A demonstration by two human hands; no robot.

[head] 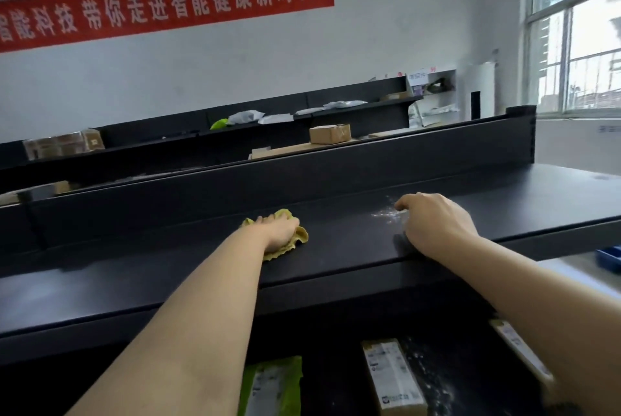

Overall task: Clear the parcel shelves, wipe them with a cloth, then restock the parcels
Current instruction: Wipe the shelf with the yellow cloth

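Well, the person is leaning over the black top shelf (336, 247) with both bare arms stretched out. The left hand (280, 231) sits about midway between the shelf's front edge and its raised back wall, fingers curled down over a bunched yellow-green cloth (300, 236), gripping it against the surface. The cloth pokes out past the hand on both sides. The right hand (433, 224) is further toward the right end of the shelf and holds nothing I can see. Its wrist lies over the front edge, and its fingers are loosely bent, the tips touching the surface just beside a smear of white dust (386, 214).

On the lower shelf (447, 382) beneath lie three parcels: a green mailer (274, 385), a labelled cardboard box (393, 378) and, at the right, a long parcel (517, 348) partly hidden by the right forearm. More white dust speckles that shelf between the last two.

Behind, further black racks (201, 143) carry a small brown box (330, 133) and pale mailers, under a red banner (168, 2) on the wall
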